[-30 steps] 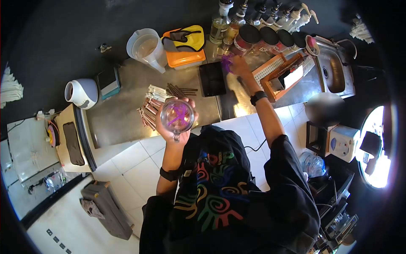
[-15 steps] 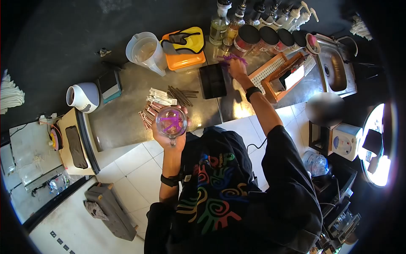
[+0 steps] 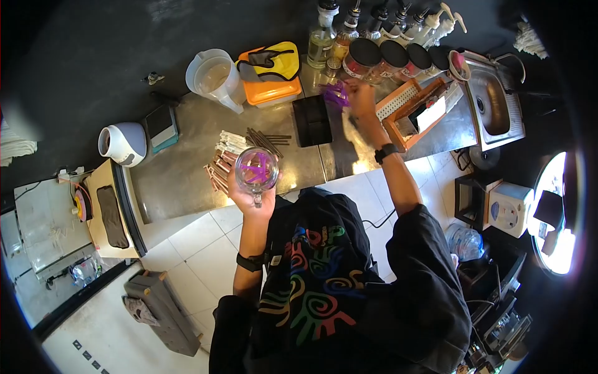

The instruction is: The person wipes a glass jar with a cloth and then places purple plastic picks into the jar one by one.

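My left hand [image 3: 252,202] is wrapped round a clear glass mug [image 3: 256,168] with a handle, held over the counter's front edge. Thin purple pieces [image 3: 254,169] show inside the mug. At the back of the counter a small heap of purple plastic pieces [image 3: 336,93] lies just left of my right hand [image 3: 363,103]. That hand is smeared by motion, so its fingers and anything in them cannot be made out. Behind the mug lie white paper-wrapped sticks [image 3: 233,142], brown-tipped sticks [image 3: 218,169] and dark brown sticks [image 3: 268,142].
A black tray [image 3: 313,120] sits mid-counter. Behind it stand an orange container [image 3: 272,92], a plastic pitcher [image 3: 213,78], black-lidded jars [image 3: 363,55] and pump bottles [image 3: 436,25]. Rightward are a wooden box [image 3: 416,121] and a sink [image 3: 492,106].
My right hand has moved right and slightly toward me, away from the purple heap. The mug in my left hand has shifted slightly right. A blurred round shape at the right is gone.
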### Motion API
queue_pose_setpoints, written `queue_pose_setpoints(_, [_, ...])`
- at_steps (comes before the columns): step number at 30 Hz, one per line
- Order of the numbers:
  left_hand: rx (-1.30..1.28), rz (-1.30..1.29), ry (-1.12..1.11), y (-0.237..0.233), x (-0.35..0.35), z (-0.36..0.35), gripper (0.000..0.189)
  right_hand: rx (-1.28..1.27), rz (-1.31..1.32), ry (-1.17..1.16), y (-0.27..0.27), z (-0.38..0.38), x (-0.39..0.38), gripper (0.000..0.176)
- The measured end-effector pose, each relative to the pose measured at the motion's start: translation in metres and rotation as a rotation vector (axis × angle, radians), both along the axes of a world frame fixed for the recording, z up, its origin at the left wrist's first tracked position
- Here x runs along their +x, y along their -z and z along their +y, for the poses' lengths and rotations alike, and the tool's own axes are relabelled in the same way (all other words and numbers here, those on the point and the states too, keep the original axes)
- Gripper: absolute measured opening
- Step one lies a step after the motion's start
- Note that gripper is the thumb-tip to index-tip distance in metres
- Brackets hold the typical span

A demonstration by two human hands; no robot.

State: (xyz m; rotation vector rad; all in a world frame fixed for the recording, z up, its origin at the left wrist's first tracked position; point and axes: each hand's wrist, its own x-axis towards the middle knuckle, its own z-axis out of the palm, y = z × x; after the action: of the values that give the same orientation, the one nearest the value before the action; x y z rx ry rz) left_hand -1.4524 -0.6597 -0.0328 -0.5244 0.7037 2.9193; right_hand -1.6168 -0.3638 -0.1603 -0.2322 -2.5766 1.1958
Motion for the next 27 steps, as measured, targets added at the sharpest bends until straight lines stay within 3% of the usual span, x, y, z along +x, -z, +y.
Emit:
queue_pose_setpoints(2, [-0.052,-0.067,-0.033,0.002,0.000,0.001,0.047,-0.103,-0.018,0.032,-0.026,-0.002,0.006,0.015])
queue_pose_setpoints(4, [-0.091,-0.039,-0.023,0.008,-0.004,0.002,0.049,-0.466,0.124,0.038,-0.046,-0.003,0.009,0.019])
queue_pose_setpoints(10, [-0.132,-0.063,-0.022,-0.004,-0.015,0.019,0.048,-0.907,0.107,-0.176,-0.199,-0.043,0.055,0.017])
queue_pose_setpoints(17, [-0.066,-0.036,0.074,-0.015,-0.016,0.032,0.042,-0.895,0.149,-0.487,-0.266,-0.076,0.092,0.014])
queue_pose_setpoints(27, [0.021,-0.059,0.000,-0.017,-0.013,0.034,0.041,-0.778,0.015,-0.655,-0.258,-0.081,0.097,0.016])
